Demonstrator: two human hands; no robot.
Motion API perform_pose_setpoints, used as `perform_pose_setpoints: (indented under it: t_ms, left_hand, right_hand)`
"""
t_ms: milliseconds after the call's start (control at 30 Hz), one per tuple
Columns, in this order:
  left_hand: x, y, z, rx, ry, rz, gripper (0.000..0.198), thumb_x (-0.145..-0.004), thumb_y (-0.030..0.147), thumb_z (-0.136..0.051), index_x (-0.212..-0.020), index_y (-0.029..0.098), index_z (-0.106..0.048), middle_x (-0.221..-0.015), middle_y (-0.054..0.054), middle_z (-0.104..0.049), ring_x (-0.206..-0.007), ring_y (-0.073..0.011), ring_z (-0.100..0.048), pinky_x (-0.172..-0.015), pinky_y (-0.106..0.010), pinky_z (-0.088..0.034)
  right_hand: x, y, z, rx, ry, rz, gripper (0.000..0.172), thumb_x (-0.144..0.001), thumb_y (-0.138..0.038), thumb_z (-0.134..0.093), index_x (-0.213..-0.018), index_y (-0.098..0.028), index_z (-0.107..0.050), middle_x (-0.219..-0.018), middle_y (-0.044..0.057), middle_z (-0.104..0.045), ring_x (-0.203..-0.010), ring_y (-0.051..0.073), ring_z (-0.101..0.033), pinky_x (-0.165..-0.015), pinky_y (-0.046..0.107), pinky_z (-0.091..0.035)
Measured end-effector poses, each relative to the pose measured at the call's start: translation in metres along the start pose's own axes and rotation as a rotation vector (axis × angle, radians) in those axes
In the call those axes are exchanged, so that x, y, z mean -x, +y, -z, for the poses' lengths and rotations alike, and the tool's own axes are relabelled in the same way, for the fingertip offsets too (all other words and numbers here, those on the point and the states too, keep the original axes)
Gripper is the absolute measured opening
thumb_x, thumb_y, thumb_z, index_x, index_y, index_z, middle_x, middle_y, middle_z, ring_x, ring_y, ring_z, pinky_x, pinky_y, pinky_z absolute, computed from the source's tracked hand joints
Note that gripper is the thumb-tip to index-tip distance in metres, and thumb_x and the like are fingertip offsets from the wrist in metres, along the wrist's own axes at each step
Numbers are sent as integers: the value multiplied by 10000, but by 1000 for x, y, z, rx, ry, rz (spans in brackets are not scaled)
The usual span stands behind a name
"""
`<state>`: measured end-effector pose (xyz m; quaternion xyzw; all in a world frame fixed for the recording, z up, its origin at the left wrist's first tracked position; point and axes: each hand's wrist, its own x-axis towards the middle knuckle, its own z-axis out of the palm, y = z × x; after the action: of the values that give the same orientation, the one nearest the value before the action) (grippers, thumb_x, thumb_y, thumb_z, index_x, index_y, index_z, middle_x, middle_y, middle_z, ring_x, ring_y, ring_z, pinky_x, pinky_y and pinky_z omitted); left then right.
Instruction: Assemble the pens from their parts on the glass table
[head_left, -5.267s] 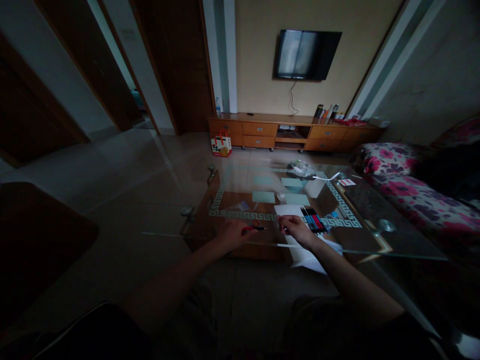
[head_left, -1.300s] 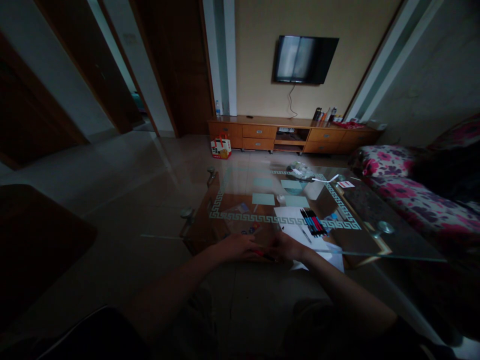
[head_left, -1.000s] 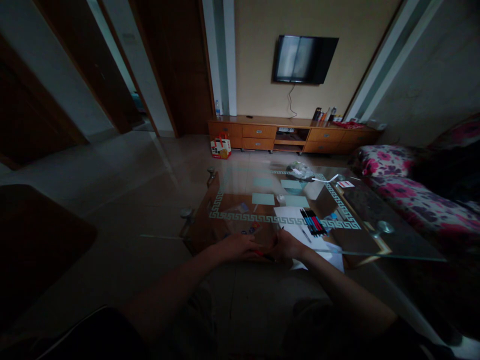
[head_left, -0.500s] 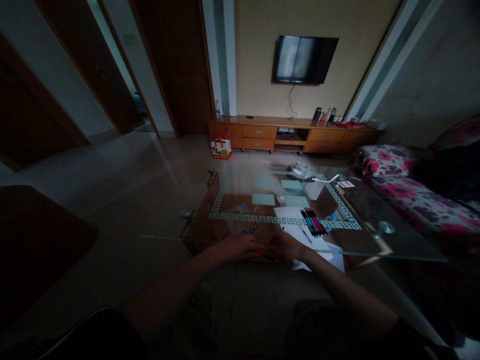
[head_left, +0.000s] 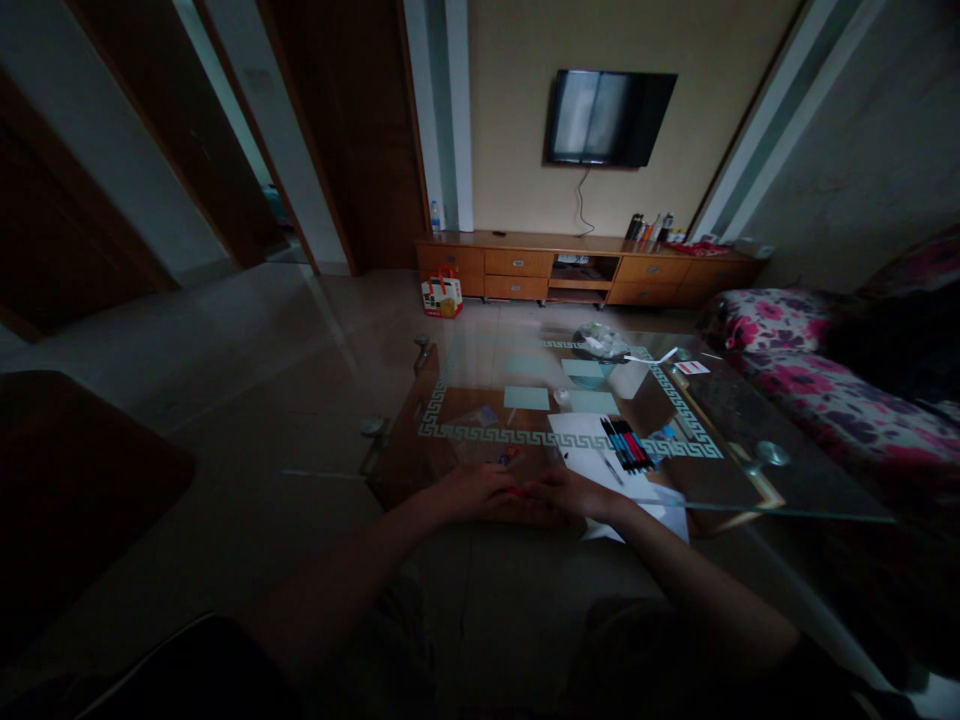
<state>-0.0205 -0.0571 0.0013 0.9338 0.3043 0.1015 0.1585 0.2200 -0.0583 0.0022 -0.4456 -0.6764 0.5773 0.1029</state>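
Over the near edge of the glass table, my left hand point(head_left: 480, 490) and my right hand point(head_left: 568, 491) almost meet, fingers closed. A small red pen point(head_left: 516, 491) shows between the fingertips, mostly hidden, and both hands seem to grip it. Just right of my right hand lie white paper sheets point(head_left: 592, 455). On them rests a row of black, blue and red pens point(head_left: 628, 444), with a single pen point(head_left: 613, 472) lying apart. Small dark and orange bits point(head_left: 510, 456) sit beyond my left hand, too dim to name.
The glass table point(head_left: 810, 490) has a Greek-key border. Toward its far side are a clear plastic bag point(head_left: 600, 341), a small white round item point(head_left: 561, 398) and a red-and-white card point(head_left: 692, 368). A flowered sofa point(head_left: 817, 390) stands at right, a TV cabinet point(head_left: 517, 263) beyond.
The red pen, earlier slanting down to the right with a dark end showing, is now higher and more hidden. My right hand has flattened, its fingers reaching left toward my left hand.
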Motion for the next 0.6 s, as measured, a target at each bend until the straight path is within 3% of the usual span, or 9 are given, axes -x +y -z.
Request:
perform_pose_setpoints:
  t_ms: [367,600]
  left_hand:
    - [-1,2,0,14,26,52,338,-992,429,-440,-953,208,-693,-897,-40,-705,-801,-183,-660,-663,-252,-432]
    - [-3,1,-1,40,18,68,335,-993,434,-439,-1008,226,-701,-917,-40,-721,-822,-187,-672,-676,-253,-431]
  right_hand:
    - [-2,0,2,1,67,71,543,-842,-612,-559,-900,-108,-751,-753,70,-717,-603,124,-577,-528,217,-389]
    - [-2,1,5,45,123,91,465,-814,-553,-632,-862,-109,-762,-701,49,-704,-592,119,-559,-516,214,-364]
